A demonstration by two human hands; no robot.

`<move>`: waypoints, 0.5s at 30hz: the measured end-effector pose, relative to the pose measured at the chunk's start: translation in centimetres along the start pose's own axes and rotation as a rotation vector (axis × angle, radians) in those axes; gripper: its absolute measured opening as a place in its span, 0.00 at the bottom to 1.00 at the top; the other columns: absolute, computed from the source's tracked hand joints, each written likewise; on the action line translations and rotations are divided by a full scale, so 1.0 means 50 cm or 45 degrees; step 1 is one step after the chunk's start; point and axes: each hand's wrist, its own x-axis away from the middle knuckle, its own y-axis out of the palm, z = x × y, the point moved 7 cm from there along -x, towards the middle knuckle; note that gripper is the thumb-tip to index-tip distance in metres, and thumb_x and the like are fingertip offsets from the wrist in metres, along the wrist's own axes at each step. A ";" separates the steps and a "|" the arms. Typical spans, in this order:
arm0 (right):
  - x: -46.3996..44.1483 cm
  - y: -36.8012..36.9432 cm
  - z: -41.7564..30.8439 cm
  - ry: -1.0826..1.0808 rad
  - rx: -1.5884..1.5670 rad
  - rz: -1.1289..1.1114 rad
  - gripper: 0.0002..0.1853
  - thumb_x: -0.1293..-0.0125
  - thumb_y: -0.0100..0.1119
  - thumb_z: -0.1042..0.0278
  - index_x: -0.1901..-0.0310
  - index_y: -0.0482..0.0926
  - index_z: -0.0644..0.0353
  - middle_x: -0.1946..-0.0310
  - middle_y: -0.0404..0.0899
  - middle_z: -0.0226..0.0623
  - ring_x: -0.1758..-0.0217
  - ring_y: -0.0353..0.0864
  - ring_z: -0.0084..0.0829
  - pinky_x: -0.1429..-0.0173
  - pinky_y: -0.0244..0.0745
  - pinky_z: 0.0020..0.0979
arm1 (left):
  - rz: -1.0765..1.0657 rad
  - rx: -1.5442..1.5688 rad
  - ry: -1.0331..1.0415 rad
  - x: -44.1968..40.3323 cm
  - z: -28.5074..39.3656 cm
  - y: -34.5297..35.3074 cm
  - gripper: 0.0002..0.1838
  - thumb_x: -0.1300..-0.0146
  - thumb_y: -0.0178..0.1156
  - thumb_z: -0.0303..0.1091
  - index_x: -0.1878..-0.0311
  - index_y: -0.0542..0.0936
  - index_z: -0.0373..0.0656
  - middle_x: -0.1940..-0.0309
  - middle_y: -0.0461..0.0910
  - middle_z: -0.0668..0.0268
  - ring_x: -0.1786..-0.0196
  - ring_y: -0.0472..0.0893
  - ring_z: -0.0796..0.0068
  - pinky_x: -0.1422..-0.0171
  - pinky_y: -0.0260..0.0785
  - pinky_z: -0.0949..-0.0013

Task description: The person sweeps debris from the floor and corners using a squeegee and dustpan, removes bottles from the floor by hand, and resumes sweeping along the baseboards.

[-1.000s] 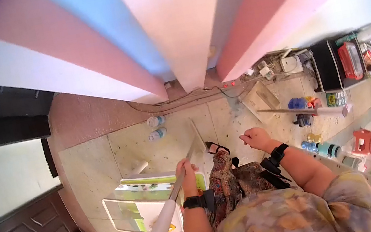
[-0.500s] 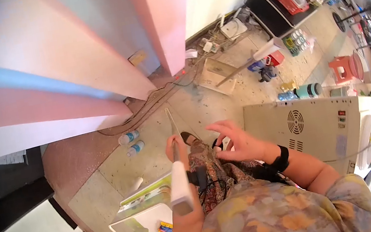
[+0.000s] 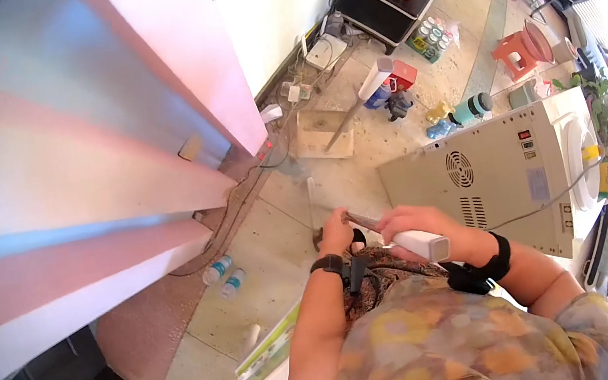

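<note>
Both my hands are on a long-handled broom (image 3: pixel 361 221) slanting across in front of my body. My left hand (image 3: pixel 334 233) is closed around the brown shaft, lower down. My right hand (image 3: pixel 425 224) wraps the upper end, by the white grip (image 3: pixel 421 246). Beyond my left hand, a narrow pale strip (image 3: pixel 313 203) near the floor looks like the broom's head seen edge-on. Farther off, a dustpan (image 3: pixel 324 136) lies on the tiles, its own white-topped handle (image 3: pixel 374 81) leaning up to the right.
Two plastic bottles (image 3: pixel 225 275) lie at left near the striped pillar (image 3: pixel 83 229). A beige machine housing (image 3: pixel 472 176) stands close on my right. Cables (image 3: pixel 239 189) run along the wall base. A white-green box (image 3: pixel 258 369) sits by my left arm. A red stool (image 3: pixel 516 56) is farther right.
My right hand, previously open and apart, has closed on the broom's upper end. The broom and my left hand have swung right, and the view has shifted.
</note>
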 end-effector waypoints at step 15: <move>0.071 -0.049 0.000 0.200 0.017 0.023 0.10 0.57 0.55 0.67 0.68 0.74 0.51 0.51 0.70 0.44 0.56 0.73 0.44 0.53 0.67 0.32 | -0.560 1.280 -0.632 -0.042 0.013 0.151 0.13 0.47 0.53 0.40 0.78 0.68 0.39 0.85 0.67 0.64 0.84 0.67 0.72 0.80 0.62 0.70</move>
